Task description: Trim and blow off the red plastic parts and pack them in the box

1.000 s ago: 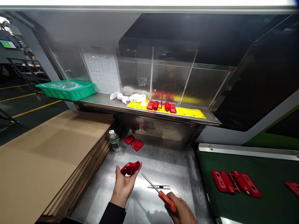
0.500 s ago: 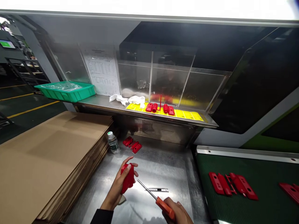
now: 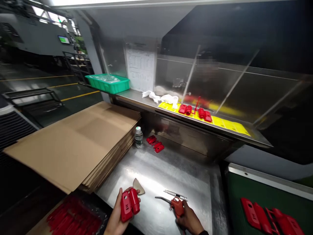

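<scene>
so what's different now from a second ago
The left hand has moved left and turned its red plastic part, showing its holed face. The right hand has turned its slim-nozzled orange air gun. The view swung left, revealing heaped red parts. Nothing was let go. The clear plastic bottle and thin silver tool stay on the steel table.

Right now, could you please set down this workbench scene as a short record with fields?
Left grip: holds a red part
Right grip: holds an orange air gun, nozzle apart from the red part
Worktop: slim metal tool, tan triangular piece, clear bottle, red pieces at the back
Shelf: green tray, white cloths, yellow sheet, red pieces on the sheet
Left side: stacked cardboard
Right side: green belt, red pieces on the belt
</scene>
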A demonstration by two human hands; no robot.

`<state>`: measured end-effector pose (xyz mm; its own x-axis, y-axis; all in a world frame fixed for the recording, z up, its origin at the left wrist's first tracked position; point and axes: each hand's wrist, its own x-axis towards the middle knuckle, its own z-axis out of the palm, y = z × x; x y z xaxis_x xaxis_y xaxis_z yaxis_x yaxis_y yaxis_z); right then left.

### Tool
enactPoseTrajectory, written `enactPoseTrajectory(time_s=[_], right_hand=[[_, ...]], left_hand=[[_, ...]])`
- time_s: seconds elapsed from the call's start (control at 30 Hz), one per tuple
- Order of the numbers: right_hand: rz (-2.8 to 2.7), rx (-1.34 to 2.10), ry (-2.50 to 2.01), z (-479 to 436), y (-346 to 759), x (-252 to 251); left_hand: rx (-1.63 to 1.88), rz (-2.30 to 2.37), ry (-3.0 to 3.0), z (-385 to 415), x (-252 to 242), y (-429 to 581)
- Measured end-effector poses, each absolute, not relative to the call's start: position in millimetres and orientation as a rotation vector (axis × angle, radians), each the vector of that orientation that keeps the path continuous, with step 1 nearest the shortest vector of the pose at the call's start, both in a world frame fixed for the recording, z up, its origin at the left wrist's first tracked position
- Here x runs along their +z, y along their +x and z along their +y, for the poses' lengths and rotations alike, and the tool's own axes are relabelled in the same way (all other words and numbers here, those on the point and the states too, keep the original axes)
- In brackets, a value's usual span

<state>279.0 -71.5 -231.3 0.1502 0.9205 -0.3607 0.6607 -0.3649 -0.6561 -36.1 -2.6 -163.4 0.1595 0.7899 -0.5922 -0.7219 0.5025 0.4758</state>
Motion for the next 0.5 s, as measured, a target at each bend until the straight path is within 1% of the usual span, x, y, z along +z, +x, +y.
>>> enactPoseTrajectory(time_s=[0.17,0.27,0.3,0.43,0.5], right_hand=[[-1.711,0.749,-2.317,-80,255,-244],[-1.732,0.728,-2.091,-72,203,-248],[-1.756,0.794,-1.942,-69,176,-248],[-1.857,1.298,-1.223,-68,61,-243],[-1.873,1.413,-1.014,-69,16,-242]], left_hand=[[1.264,0.907,-0.062,-35,-171,-66],[1.376,0.854,-0.152,-54,-172,-79],[1.420,0.832,-0.180,-61,-172,-83],[1.563,0.736,-0.279,-93,-179,-102],[1.595,0.759,-0.306,-114,-189,-121]])
